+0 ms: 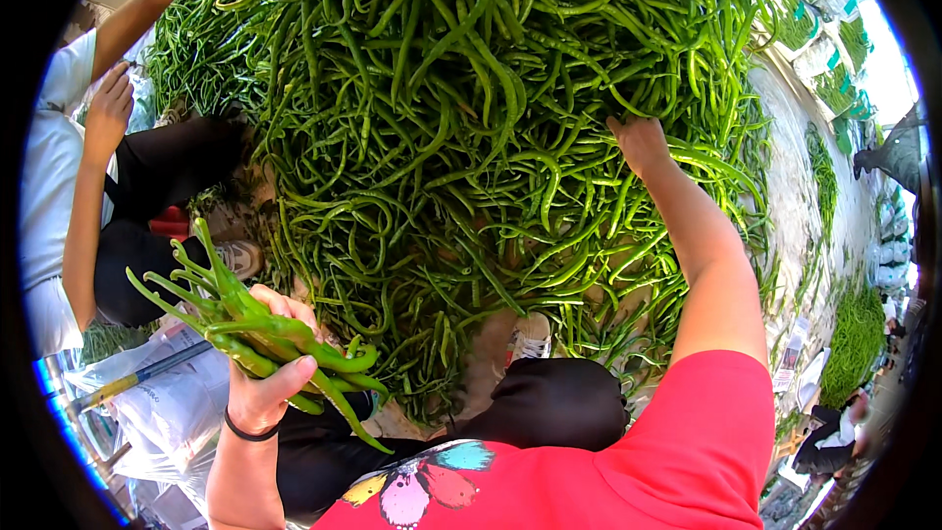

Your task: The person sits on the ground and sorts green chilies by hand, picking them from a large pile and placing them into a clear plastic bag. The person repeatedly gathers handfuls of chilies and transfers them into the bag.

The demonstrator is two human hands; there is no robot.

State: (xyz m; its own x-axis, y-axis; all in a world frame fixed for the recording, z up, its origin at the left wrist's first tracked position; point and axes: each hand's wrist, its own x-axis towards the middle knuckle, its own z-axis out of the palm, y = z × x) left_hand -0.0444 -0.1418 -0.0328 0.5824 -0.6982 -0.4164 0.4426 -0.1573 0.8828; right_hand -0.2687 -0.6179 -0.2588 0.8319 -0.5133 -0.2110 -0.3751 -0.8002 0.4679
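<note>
The left hand (263, 373) is closed around a bunch of long, thin green chilli peppers (257, 329), stems fanning up and left, while the right hand (640, 142) reaches into the big heap of loose green peppers (461, 88); I cannot tell whether its fingers have closed on any. To do this well, I'd judge, draw one pepper free by its stem end rather than tugging through the tangle, and keep the bunch aligned so it doesn't slip.

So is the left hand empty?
No, the left hand grips a bunch of green chili peppers.
</note>
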